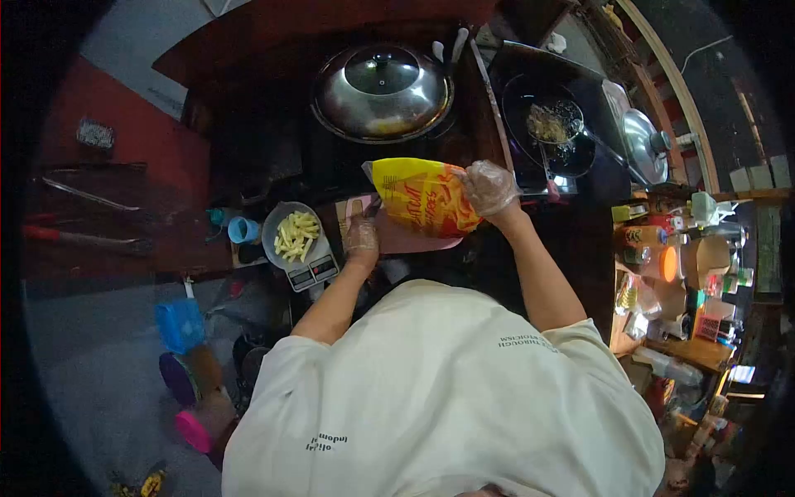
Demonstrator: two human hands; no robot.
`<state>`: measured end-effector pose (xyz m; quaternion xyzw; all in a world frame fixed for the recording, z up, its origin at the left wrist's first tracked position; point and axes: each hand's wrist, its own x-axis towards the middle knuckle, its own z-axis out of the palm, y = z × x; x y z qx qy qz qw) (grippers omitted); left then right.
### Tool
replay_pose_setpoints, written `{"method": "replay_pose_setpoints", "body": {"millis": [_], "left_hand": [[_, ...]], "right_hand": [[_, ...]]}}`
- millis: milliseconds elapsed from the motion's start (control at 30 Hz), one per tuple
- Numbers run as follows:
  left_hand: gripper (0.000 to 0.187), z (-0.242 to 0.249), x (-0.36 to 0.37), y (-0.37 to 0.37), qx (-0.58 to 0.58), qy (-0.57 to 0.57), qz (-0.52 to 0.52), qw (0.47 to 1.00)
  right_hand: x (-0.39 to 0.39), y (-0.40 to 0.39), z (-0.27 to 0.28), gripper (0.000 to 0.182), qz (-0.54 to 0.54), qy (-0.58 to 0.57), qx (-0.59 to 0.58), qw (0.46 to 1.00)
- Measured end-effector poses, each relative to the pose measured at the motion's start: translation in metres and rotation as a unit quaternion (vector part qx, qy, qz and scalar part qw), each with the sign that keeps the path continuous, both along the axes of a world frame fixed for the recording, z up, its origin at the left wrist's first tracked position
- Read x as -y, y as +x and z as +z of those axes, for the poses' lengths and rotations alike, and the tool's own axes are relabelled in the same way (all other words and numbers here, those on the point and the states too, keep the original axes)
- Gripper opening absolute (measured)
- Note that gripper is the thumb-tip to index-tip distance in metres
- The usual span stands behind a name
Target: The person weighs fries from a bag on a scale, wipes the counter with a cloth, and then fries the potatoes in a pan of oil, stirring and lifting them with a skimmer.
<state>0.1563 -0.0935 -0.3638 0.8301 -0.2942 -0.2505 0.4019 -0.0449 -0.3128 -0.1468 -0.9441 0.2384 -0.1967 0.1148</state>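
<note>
A yellow and orange bag (426, 199) with a picture of fries hangs between my two hands, above a pink board (397, 240). My right hand (490, 189), in a clear plastic glove, is closed on the bag's right upper edge. My left hand (362, 236), gloved too, is at the bag's left side, closed round something dark that I cannot make out. To its left, a bowl (273, 243) of pale cut fries (296, 235) rests on a white digital scale (315, 273).
A lidded wok (383, 91) stands behind the bag. At the right, a dark pan (551, 124) holds frying food and a ladle, beside a metal lid (644, 147). A blue cup (243, 230) sits left of the bowl. Tongs (91, 194) lie far left.
</note>
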Motion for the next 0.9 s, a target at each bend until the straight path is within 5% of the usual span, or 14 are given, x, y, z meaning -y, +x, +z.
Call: {"method": "replay_pose_setpoints", "body": {"millis": [33, 100, 133, 200, 233, 367, 433, 533, 600, 833, 867, 900], "left_hand": [[0.037, 0.001, 0.005, 0.001, -0.001, 0.000, -0.006, 1.000], [0.036, 0.003, 0.013, 0.005, 0.283, 0.283, -0.187, 0.897], [0.036, 0.004, 0.013, 0.005, 0.284, 0.282, -0.190, 0.896], [0.031, 0.008, 0.008, 0.007, 0.179, 0.070, -0.048, 0.980], [0.031, 0.024, 0.009, 0.006, 0.181, 0.067, -0.048, 0.980], [0.026, 0.125, 0.019, -0.012, 0.255, -0.118, -0.066, 0.958], [0.027, 0.195, 0.037, -0.032, 0.373, -0.276, -0.240, 0.853], [0.025, 0.205, 0.077, -0.048, 0.446, -0.242, -0.228, 0.831], [0.020, 0.184, 0.093, -0.047, 0.373, 0.046, -0.310, 0.873], [0.019, 0.184, 0.076, -0.056, 0.386, -0.071, -0.350, 0.851], [0.020, 0.199, 0.072, -0.060, 0.379, 0.049, -0.393, 0.837], [0.020, 0.198, 0.065, -0.061, 0.380, 0.050, -0.398, 0.834]], "right_hand": [[0.001, 0.001, -0.001, 0.030, -0.001, -0.008, -0.002, 1.000], [0.002, 0.001, 0.001, 0.031, 0.003, -0.015, 0.011, 1.000], [0.002, 0.002, 0.006, 0.034, -0.019, 0.009, -0.050, 0.999], [0.005, 0.004, 0.008, 0.042, -0.042, 0.039, -0.148, 0.987], [0.006, 0.004, 0.010, 0.042, -0.042, 0.036, -0.146, 0.988], [0.010, 0.005, 0.013, 0.044, -0.019, 0.042, -0.138, 0.989], [0.010, 0.006, 0.012, 0.045, -0.015, 0.044, -0.147, 0.988], [0.009, 0.009, 0.022, 0.051, -0.003, 0.079, -0.183, 0.980], [0.013, 0.010, 0.016, 0.050, -0.011, 0.084, -0.187, 0.979], [-0.022, 0.039, 0.057, 0.040, -0.082, 0.160, -0.287, 0.941], [-0.016, 0.040, 0.041, 0.034, -0.072, 0.130, -0.301, 0.942], [-0.011, 0.041, 0.031, 0.034, -0.076, 0.134, -0.299, 0.942]]}}
